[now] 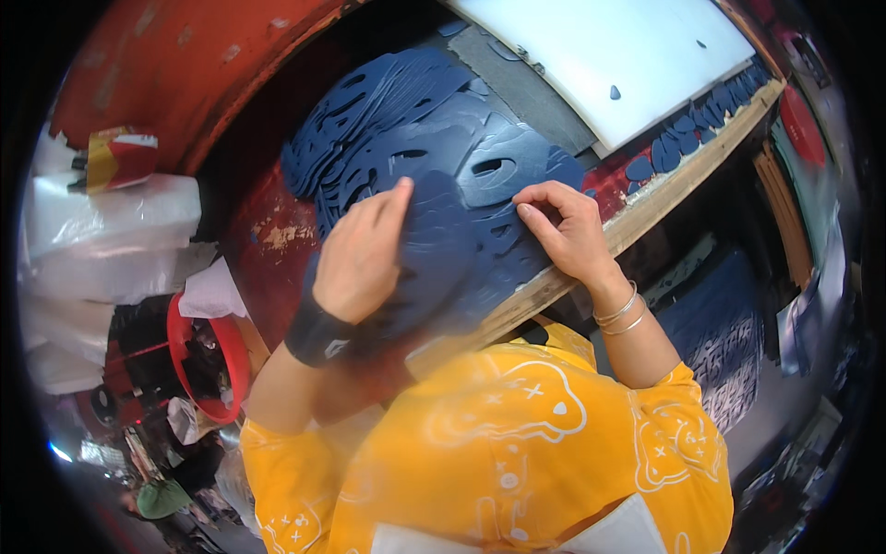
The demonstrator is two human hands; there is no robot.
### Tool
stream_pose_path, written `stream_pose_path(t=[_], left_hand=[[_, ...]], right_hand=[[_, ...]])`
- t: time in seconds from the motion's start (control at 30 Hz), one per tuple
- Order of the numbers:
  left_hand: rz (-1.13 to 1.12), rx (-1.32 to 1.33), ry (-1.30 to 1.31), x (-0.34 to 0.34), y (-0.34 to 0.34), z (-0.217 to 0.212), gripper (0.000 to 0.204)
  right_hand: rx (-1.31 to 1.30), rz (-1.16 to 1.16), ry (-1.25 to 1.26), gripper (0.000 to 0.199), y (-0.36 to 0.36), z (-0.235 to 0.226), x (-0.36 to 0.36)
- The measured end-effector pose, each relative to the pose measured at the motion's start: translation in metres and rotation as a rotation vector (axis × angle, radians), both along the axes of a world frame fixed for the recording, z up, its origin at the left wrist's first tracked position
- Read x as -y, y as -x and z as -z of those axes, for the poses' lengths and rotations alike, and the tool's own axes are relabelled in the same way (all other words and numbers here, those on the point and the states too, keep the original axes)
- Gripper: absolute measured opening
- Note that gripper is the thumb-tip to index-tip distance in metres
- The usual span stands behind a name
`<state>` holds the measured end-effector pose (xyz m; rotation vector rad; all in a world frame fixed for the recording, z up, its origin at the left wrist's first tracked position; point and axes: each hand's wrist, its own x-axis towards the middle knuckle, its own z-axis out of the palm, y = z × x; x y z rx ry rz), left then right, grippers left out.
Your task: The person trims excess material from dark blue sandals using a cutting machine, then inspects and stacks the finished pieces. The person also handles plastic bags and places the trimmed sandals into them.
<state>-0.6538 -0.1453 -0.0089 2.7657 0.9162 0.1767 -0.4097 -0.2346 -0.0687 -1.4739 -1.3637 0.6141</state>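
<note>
A heap of thin dark blue foam-like sheets (369, 102) with cut-out holes lies on the red work surface in front of me. My left hand (360, 254), a black band on its wrist, grips the left edge of a smooth dark blue sheet (438, 245) above the heap; its thumb is hidden. At the heap's right side, my right hand (568, 231) has thumb and index finger pinched together against the blue layers. Whatever lies between those fingertips is too small to make out. Near them is a lighter blue piece with an oval hole (494, 168).
A white board (618, 55) lies at the back right, beside a grey slab (526, 88). Small blue oval pieces (678, 138) line the wooden edge strip (646, 212). To the left are plastic-wrapped packs (111, 231) and a red-rimmed bin (235, 369).
</note>
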Motion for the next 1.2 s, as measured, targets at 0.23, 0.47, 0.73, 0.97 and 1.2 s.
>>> stream_pose_path(t=[0.23, 0.47, 0.73, 0.97, 1.2], left_hand=[[0.025, 0.352, -0.208, 0.001, 0.04, 0.009, 0.073], [-0.258, 0.549, 0.346, -0.02, 0.136, -0.059, 0.027], [0.255, 0.045, 0.396, -0.104, -0.03, -0.082, 0.054], [0.123, -0.044, 0.224, -0.094, -0.057, -0.01, 0.059], [0.035, -0.104, -0.025, -0.071, -0.041, -0.046, 0.044]], right_hand=[[-0.039, -0.023, 0.009, 0.011, -0.002, -0.001, 0.001], [-0.059, -0.054, 0.053, 0.012, -0.007, -0.004, 0.0], [-0.102, -0.058, 0.004, 0.009, -0.008, -0.002, -0.002], [-0.215, -0.089, 0.01, 0.009, -0.012, 0.002, -0.002], [-0.18, -0.159, 0.033, 0.011, -0.015, -0.01, -0.005]])
